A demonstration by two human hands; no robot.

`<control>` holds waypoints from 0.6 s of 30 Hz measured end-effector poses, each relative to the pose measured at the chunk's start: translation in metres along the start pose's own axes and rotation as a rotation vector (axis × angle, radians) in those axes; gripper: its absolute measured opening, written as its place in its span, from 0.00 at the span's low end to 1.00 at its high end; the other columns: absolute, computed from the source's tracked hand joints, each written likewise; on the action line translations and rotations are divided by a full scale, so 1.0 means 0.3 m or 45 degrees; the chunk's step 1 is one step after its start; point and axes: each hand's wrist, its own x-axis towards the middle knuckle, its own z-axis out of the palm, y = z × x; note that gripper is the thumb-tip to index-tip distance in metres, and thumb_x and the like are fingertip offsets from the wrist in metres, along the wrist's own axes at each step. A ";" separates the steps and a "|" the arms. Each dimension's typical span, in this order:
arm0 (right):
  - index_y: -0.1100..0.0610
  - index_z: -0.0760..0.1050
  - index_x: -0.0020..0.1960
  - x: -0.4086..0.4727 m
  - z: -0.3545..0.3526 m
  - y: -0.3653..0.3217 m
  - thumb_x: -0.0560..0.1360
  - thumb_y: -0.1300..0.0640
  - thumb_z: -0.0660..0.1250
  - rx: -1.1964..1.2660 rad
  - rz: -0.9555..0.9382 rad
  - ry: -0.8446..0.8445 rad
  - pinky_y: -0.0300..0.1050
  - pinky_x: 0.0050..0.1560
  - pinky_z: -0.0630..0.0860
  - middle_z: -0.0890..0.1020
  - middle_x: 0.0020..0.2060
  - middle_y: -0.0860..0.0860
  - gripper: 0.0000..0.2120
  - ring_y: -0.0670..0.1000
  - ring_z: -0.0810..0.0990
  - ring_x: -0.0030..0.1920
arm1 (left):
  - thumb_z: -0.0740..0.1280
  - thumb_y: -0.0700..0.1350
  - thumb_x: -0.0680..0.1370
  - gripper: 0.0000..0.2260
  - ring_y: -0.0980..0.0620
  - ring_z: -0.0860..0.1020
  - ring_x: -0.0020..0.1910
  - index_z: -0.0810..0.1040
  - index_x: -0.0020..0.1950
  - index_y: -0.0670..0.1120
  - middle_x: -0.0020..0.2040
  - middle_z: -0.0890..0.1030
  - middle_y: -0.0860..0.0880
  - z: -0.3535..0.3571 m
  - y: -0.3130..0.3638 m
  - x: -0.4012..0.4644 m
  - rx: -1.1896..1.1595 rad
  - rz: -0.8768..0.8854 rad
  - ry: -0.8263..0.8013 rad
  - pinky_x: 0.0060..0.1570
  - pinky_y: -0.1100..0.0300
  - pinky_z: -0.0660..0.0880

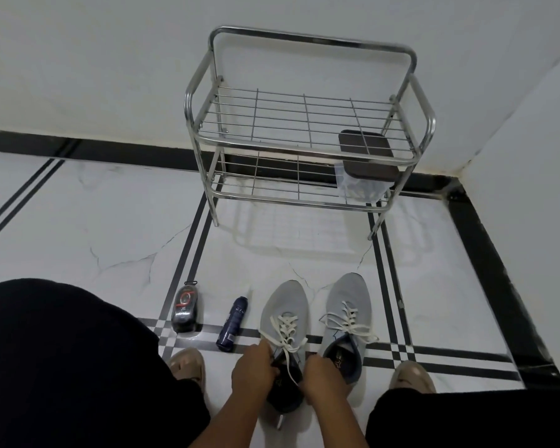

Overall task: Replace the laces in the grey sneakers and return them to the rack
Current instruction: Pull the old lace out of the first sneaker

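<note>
1. Grey knit sneakers with cream flat laces sit side by side on the white marble-patterned floor tiles (110, 221), toes toward the chrome wire shoe rack (304, 124). The left grey sneaker (283, 305) lies just in front of both hands; the right grey sneaker (346, 302) rests close beside it, apart from the hands.
2. At the tongue end of the left sneaker, the left hand (253, 370) has its fingers curled and pinches the cream lace (285, 331); the right hand (320, 375) has its fingers curled round the shoe's dark collar and the lace end running down there.
3. A gold logo shows on the dark insole of the right sneaker, too small to read; its lace ends trail loose over the sides.
4. Left of the sneakers, a dark blue spray can (232, 323) lies on its side, its print blurred and unreadable. Further left stands a black shoe-polish applicator (184, 308) with a red and white label I cannot read.
5. On the rack's lower shelf, at its right end, sits a clear plastic box with a dark brown lid (367, 156). The rack stands against the white wall, well apart from the sneakers.
6. Black trouser knees and two beige slippers frame the bottom of the head view.
</note>
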 end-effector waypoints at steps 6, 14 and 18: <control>0.54 0.74 0.60 -0.007 0.023 -0.034 0.75 0.52 0.67 -0.055 -0.096 0.063 0.47 0.52 0.77 0.79 0.57 0.52 0.15 0.54 0.79 0.58 | 0.62 0.45 0.77 0.05 0.50 0.73 0.42 0.66 0.44 0.50 0.43 0.74 0.50 0.010 -0.008 -0.019 0.038 0.060 0.203 0.38 0.59 0.66; 0.54 0.76 0.48 0.003 0.017 -0.049 0.74 0.54 0.64 0.162 -0.166 0.022 0.46 0.49 0.77 0.80 0.47 0.53 0.06 0.54 0.80 0.49 | 0.65 0.45 0.74 0.02 0.52 0.76 0.41 0.74 0.42 0.51 0.41 0.79 0.52 -0.018 -0.025 -0.002 -0.025 0.041 0.196 0.37 0.60 0.67; 0.56 0.74 0.37 0.003 -0.165 -0.059 0.71 0.59 0.67 0.923 -0.232 -0.344 0.43 0.43 0.74 0.78 0.37 0.53 0.05 0.51 0.77 0.40 | 0.63 0.44 0.76 0.05 0.53 0.73 0.41 0.77 0.48 0.51 0.47 0.80 0.51 -0.018 -0.022 -0.004 0.042 0.045 0.192 0.38 0.60 0.68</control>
